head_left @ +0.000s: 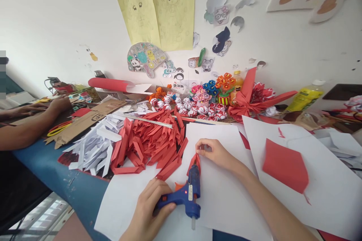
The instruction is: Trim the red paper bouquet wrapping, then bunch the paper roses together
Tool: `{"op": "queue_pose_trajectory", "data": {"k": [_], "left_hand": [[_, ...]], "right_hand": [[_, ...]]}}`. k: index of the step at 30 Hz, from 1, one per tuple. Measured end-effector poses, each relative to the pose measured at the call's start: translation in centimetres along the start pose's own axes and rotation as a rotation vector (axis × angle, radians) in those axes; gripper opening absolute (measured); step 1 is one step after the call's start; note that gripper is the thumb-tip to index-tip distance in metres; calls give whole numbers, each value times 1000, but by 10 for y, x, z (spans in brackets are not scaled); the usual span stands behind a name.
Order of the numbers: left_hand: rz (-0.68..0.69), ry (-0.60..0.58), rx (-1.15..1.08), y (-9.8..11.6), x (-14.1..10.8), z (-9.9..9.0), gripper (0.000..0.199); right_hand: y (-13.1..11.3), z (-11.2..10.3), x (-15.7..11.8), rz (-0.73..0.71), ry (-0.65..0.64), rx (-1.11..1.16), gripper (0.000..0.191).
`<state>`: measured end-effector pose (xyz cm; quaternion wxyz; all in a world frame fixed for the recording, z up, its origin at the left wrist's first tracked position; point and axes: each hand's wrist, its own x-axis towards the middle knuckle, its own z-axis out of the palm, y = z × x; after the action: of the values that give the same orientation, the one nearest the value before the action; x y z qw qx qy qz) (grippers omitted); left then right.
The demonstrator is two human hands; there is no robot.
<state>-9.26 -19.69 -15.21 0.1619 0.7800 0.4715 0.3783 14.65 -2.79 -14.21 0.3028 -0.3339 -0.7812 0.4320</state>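
Observation:
My left hand (152, 203) is wrapped round the handle of a blue hot glue gun (194, 192), whose small red light is lit. A clear glue stick (193, 223) pokes out of its rear end. The nozzle points away from me, over a folded red paper piece (197, 162). With thumb and forefinger, my right hand (210, 150) pinches the far tip of that piece. White paper sheets (223, 196) lie under both hands. Just beyond my left hand is a heap of folded red paper strips (152, 139), beside a pile of white paper strips (96, 147).
At the left, another person's hands (60, 103) rest on the table near a cardboard piece (87, 122) and yellow-handled scissors (58, 128). Red-white paper balls (209, 111), paper flowers (224, 84) and bottles (307, 96) line the wall. Red paper (285, 165) lies at right.

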Motion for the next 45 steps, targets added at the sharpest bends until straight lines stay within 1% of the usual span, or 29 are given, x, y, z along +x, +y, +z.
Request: {"op": "queue_pose_trajectory", "data": {"k": [7, 12, 22, 30, 37, 45], "left_hand": [[5, 17, -6, -1, -1, 1, 8], [13, -2, 8, -1, 0, 0, 9], [17, 9, 8, -5, -4, 3, 13], [31, 0, 0, 0, -1, 0, 10], [9, 15, -19, -4, -5, 2, 13], [26, -13, -13, -2, -2, 1, 12]], "right_hand": [[-1, -1, 0, -1, -1, -12, 11], [-1, 0, 0, -2, -3, 4, 12], [-2, 0, -1, -4, -26, -9, 12], [-1, 0, 0, -2, -26, -10, 11], [-3, 0, -1, -2, -32, 1, 9], [-2, 0, 0, 0, -32, -4, 10]]}}
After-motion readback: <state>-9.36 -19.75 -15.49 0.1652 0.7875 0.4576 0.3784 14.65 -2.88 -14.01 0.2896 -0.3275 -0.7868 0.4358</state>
